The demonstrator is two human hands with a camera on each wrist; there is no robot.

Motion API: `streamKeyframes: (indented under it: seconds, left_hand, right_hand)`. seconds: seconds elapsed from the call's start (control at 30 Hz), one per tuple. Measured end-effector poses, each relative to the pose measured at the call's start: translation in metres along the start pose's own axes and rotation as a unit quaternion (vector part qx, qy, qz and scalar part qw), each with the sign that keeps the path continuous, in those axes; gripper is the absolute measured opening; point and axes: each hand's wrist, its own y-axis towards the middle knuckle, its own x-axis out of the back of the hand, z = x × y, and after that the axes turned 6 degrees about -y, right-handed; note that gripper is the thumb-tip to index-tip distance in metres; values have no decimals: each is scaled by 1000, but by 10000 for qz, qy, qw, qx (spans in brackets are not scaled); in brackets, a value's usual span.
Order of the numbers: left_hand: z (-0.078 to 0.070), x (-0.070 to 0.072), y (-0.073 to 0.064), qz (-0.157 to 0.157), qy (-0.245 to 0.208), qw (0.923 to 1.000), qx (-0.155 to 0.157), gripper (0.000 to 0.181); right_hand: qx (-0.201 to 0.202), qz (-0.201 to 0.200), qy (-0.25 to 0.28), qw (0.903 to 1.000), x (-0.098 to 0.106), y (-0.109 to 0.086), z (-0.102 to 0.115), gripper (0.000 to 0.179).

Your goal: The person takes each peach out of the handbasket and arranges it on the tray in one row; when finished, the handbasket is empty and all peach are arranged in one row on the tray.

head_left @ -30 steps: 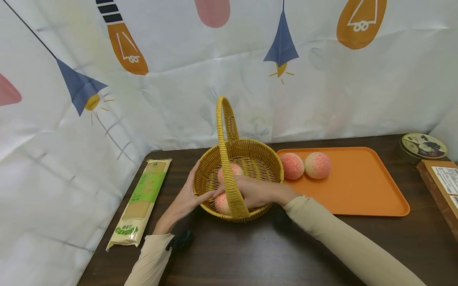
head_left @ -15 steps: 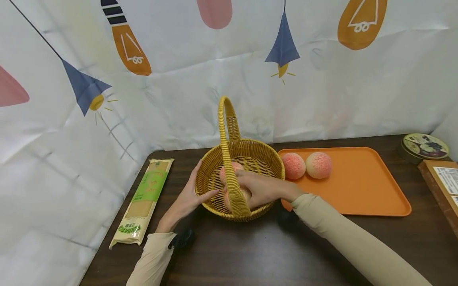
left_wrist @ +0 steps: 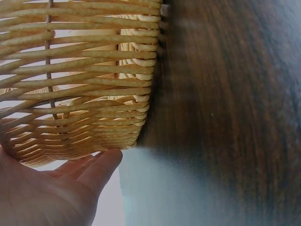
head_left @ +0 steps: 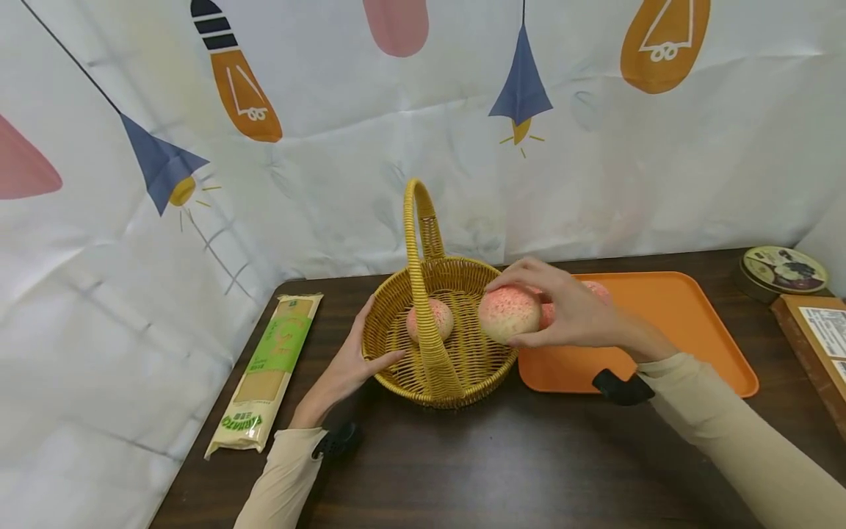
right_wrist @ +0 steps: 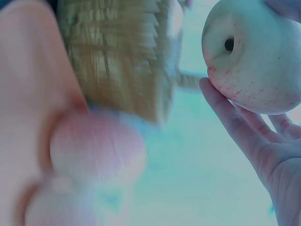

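Note:
My right hand [head_left: 578,312] grips a pink-and-cream peach [head_left: 507,316] between thumb and fingers, over the right rim of the yellow wicker basket [head_left: 485,367]. In the right wrist view, a small dark hole shows in the held peach [right_wrist: 261,66]. Another peach [head_left: 436,321] lies inside the basket, partly behind its tall handle [head_left: 415,242]. My left hand [head_left: 344,375] holds the basket's left side, thumb over the rim and fingers along the outer wall. Two more peaches sit on the orange tray [head_left: 661,330], mostly hidden behind my right hand.
A noodle packet [head_left: 267,375] with a green label lies at the table's left. On the far right stand a round tin [head_left: 783,272] and a brown box [head_left: 816,345] with a white label. A printed cloth [head_left: 370,162] hangs behind the dark table [head_left: 476,455].
My right hand has lifted one peach out of the basket and moved right with it, toward the tray. One peach stays in the basket. The left hand keeps its place.

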Motion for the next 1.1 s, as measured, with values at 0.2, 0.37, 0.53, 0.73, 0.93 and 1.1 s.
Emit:
streamKeyframes:
  seconds: [0.2,0.37,0.53,0.73,0.93,1.1]
  left_hand:
    - [-1,0,-2,27,87,10000,36,110]
    - [0,1,-3,32,64,10000,-16,110]
    - [-1,1,-3,-5,37,10000,-46,110]
    - [-1,-1,0,-2,7,10000,-94,111]
    - [-1,-1,1,24,9,10000,-81,111]
    - [0,1,-1,12,-14,10000,-48,110]
  right_hand:
    - [-297,-677,-319,9968,53,-41,-9,71]
    - [-949,-1268,-552,9858,79,-75,-22,77]
    - [-1677,-1943,-488,9653,86,-98,-39,77]
    - [-2512,-2148,-825,9402,83,-116,-55,70]
    - [-2824,-1936,-1173,9322,80,-125,-70,67]
    - [-3035,-1459,-1289,9327,73,-126,-84,68]
